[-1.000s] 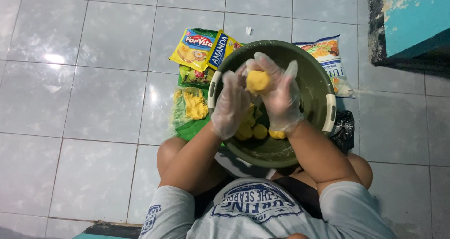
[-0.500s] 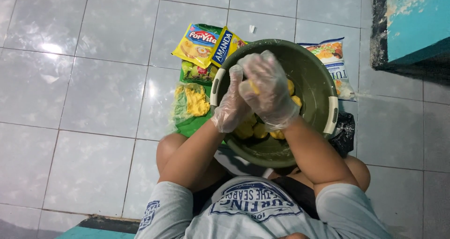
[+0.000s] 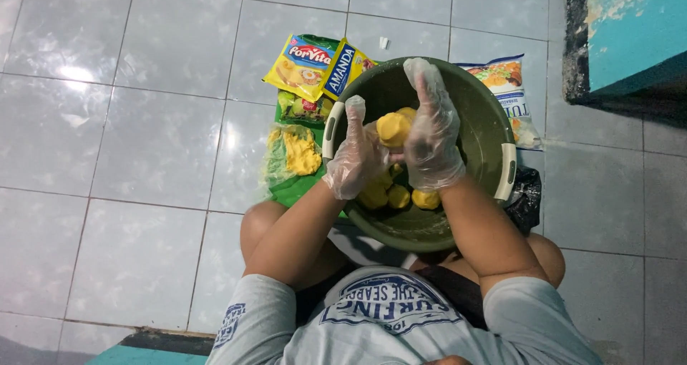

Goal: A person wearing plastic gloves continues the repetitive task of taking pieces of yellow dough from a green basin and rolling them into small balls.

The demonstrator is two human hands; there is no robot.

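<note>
**Dough ball back in view between our palms**

Dough ball (image 3: 393, 128), yellow and rounded, sits over the green basin (image 3: 494, 132), pressed between our gloved hands. Half a second ago our right hand covered it; now the right hand (image 3: 433, 132) has opened, fingers straight and upright, palm against the ball's side. Our left hand (image 3: 356, 157) cups it loosely from the other side, so neither hand fully closes on it. We judge the shaping is nearly through. Finished yellow balls (image 3: 401, 195) lie on the basin floor beneath. Outward, on the tiled floor, lie yellow packets (image 3: 304, 64) and an opened wrapper with yellow fat (image 3: 299, 152).
</note>
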